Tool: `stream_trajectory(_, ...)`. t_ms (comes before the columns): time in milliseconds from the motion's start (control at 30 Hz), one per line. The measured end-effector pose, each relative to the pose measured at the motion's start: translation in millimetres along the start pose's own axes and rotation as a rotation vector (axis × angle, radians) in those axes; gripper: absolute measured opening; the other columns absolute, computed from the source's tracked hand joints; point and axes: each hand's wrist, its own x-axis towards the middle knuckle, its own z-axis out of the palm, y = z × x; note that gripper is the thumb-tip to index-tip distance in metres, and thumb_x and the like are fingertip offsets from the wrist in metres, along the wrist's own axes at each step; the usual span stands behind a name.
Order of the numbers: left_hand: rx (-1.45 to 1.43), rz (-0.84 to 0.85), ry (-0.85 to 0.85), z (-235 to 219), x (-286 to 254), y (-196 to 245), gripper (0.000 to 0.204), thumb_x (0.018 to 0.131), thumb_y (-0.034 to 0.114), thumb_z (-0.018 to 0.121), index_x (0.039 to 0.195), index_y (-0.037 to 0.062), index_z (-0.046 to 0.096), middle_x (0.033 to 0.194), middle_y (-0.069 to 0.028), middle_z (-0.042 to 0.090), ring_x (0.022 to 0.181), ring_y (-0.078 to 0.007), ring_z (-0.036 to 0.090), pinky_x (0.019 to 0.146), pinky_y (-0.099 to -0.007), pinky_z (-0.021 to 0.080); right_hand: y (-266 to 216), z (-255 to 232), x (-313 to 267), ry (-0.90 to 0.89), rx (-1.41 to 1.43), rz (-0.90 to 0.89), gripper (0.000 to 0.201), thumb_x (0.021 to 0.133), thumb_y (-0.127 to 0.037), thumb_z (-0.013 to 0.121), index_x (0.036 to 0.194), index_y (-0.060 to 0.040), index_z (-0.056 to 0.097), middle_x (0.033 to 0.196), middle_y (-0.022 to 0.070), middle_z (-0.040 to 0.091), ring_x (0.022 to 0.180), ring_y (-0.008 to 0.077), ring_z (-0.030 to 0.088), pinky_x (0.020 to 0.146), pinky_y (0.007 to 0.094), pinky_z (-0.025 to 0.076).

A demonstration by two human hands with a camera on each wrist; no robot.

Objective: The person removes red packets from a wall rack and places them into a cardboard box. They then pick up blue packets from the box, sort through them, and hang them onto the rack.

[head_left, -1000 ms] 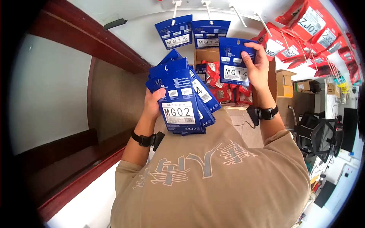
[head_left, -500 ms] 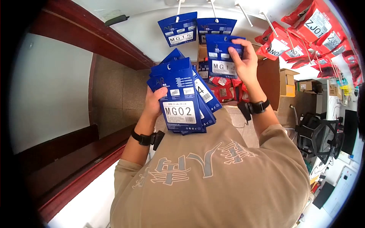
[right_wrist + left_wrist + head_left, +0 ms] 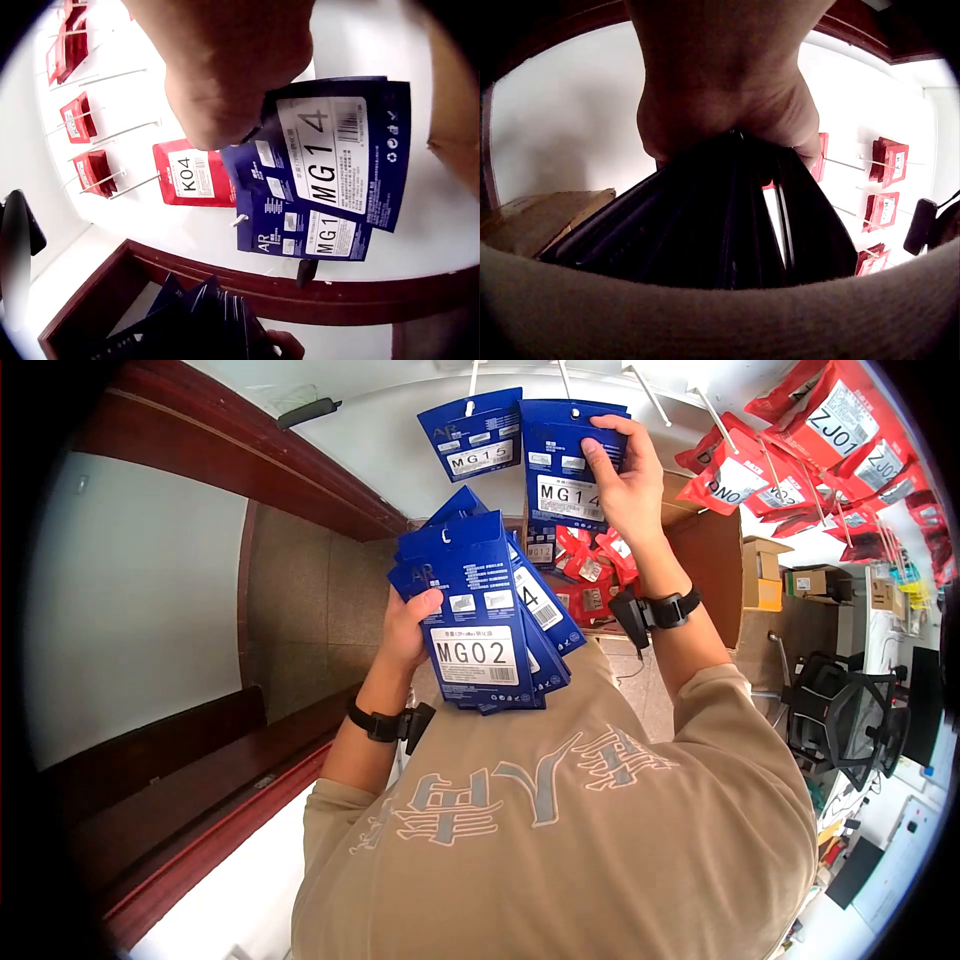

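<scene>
My left hand [image 3: 410, 625] grips a fanned stack of blue packets [image 3: 465, 575], the front one labelled MG02, with the thumb on its face. In the left wrist view the stack's edges [image 3: 705, 225] are dark below the hand. The right hand [image 3: 632, 480] pinches a single blue packet [image 3: 560, 465] labelled MG14 by its upper side. This packet overlaps another blue packet on a white wall hook [image 3: 565, 378], whose top edge shows behind it. A blue MG15 packet [image 3: 470, 438] hangs beside them on the left. The right wrist view shows the held MG14 packet [image 3: 326, 150] tilted close to the wall.
Beneath the hooks stands a cardboard box [image 3: 715, 555] with red packets [image 3: 590, 565] and a blue MG12 packet inside. More red packets [image 3: 835, 420] hang on hooks at right. An office chair [image 3: 845, 715] is further right, a dark red door frame [image 3: 260, 435] at left.
My right hand has carried the MG14 packet up and left, from over the box to the front of the hanging packet. The left hand and its stack stay nearly still.
</scene>
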Motion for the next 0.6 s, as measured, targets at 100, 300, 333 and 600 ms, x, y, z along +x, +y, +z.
stream_trajectory(100, -0.004, -0.025, -0.012, -4.9, 1.0, -3.1, 0.051, 0.082, 0.018, 0.067, 0.127, -0.0009, 0.051, 0.108, -0.0130, 0.067, 0.092, -0.0205, 0.069, 0.079, -0.0318, 0.058, 6.7, 0.4, 2.7, 0.008, -0.092, -0.032, 0.030, 0.088, -0.006, 0.070, 0.116, -0.0042, 0.060, 0.097, 0.0089, 0.064, 0.084, 0.0121, 0.061, 0.076, 0.0255, 0.049)
stream_trajectory(300, -0.011, -0.033, -0.005, -9.6, 0.9, -7.3, 0.054, 0.082, 0.018, 0.066, 0.130, -0.0001, 0.048, 0.110, -0.0128, 0.066, 0.094, -0.0208, 0.069, 0.080, -0.0328, 0.058, 1.9, 6.4, 9.0, 0.245, -0.231, -0.090, 0.053, 0.084, -0.010, 0.076, 0.126, -0.0011, 0.046, 0.103, 0.0115, 0.061, 0.081, 0.0180, 0.064, 0.071, 0.0304, 0.052)
stream_trajectory(333, -0.010, -0.033, -0.008, -9.4, 1.4, -7.3, 0.054, 0.082, 0.018, 0.066, 0.130, -0.0001, 0.048, 0.110, -0.0128, 0.066, 0.094, -0.0208, 0.069, 0.080, -0.0328, 0.058, -1.3, 6.5, 9.4, 0.240, -0.296, -0.059, 0.060, 0.081, -0.011, 0.078, 0.128, 0.0003, 0.043, 0.102, 0.0121, 0.059, 0.083, 0.0201, 0.063, 0.074, 0.0319, 0.052)
stream_trajectory(600, -0.010, -0.033, -0.043, -7.4, 3.7, -2.0, 0.051, 0.083, 0.013, 0.066, 0.129, -0.0001, 0.050, 0.110, -0.0119, 0.066, 0.094, -0.0205, 0.068, 0.081, -0.0330, 0.058, -7.9, 1.2, -9.7, 0.213, -0.496, -0.128, 0.057, 0.082, -0.018, 0.078, 0.125, 0.0019, 0.046, 0.103, 0.0141, 0.059, 0.094, 0.0271, 0.059, 0.085, 0.0369, 0.049)
